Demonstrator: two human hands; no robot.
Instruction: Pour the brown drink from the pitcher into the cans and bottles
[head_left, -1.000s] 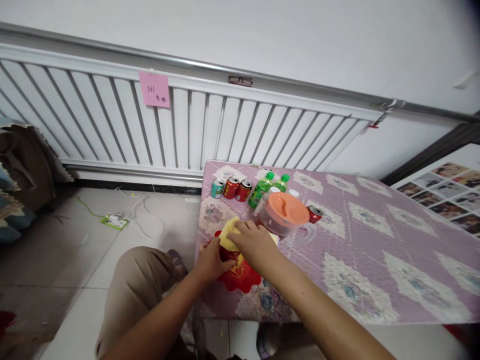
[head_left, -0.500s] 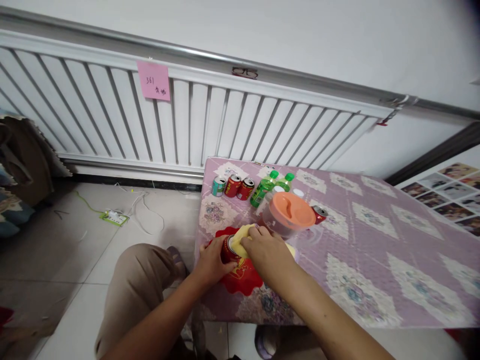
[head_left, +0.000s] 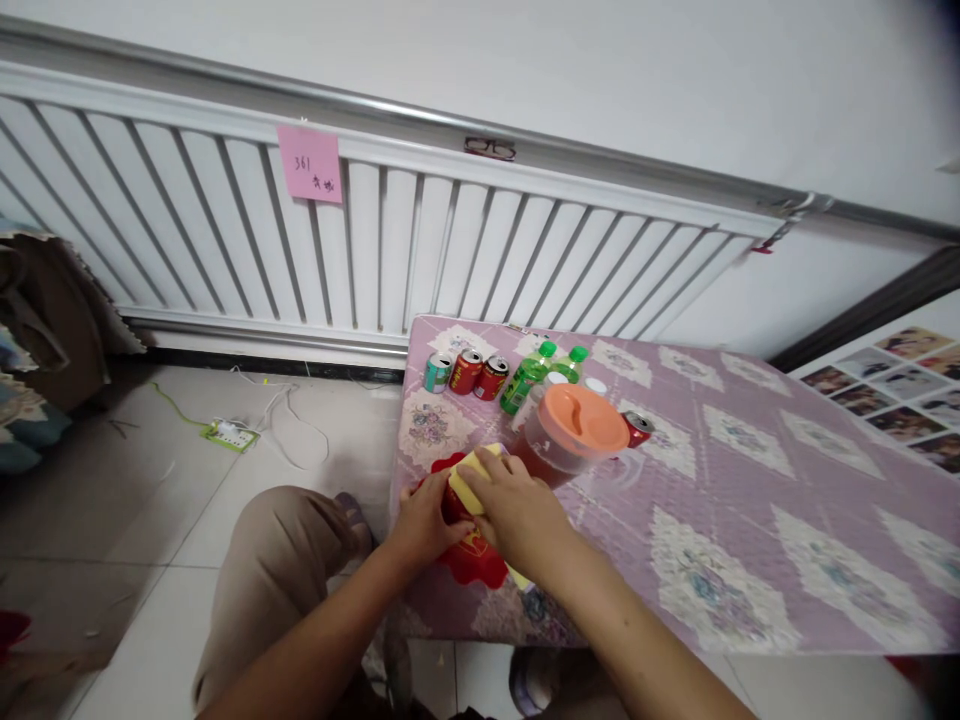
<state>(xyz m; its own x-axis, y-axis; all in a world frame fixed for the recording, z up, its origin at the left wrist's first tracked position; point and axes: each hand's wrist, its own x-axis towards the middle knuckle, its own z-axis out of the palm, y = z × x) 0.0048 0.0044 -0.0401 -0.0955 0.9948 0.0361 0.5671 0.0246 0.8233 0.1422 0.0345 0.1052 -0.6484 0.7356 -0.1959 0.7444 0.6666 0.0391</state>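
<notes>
Grasping red can (head_left: 454,505) in left grip (head_left: 421,522), yellow cloth (head_left: 466,490) in right (head_left: 523,508), near lidded pitcher (head_left: 546,446), contents unclear.

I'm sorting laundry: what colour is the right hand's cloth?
The cloth looks mostly yellow, clearest in the head view.

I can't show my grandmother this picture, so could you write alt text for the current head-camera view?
A person's left fingers grip a red can while the right fingers hold a yellow cloth over its top, at a floral-covered table. Farther back are more cans, green-capped bottles and an orange-lidded pitcher.
</notes>
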